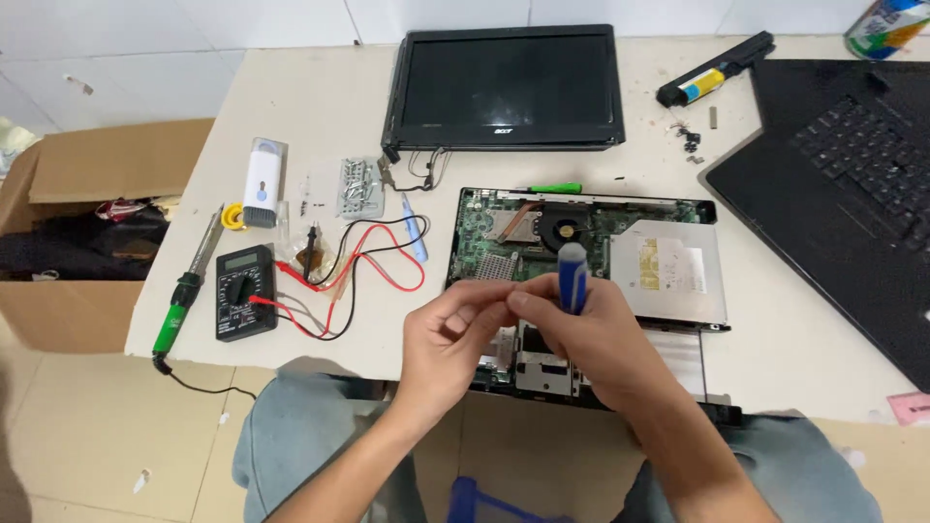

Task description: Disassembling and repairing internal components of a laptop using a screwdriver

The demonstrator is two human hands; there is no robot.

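Observation:
An opened laptop base lies on the table in front of me, its green circuit board, fan and silver optical drive exposed. My right hand is closed around a blue-and-white screwdriver, handle pointing up, over the near part of the base. My left hand meets it from the left, its fingertips pinched together against the right hand's fingers. The screwdriver's tip is hidden behind my hands.
A detached laptop screen lies at the back, a second black laptop at the right, a battery pack between them. Left of the base: a multimeter with red and black leads, soldering iron, green screwdriver. A cardboard box stands beside the table.

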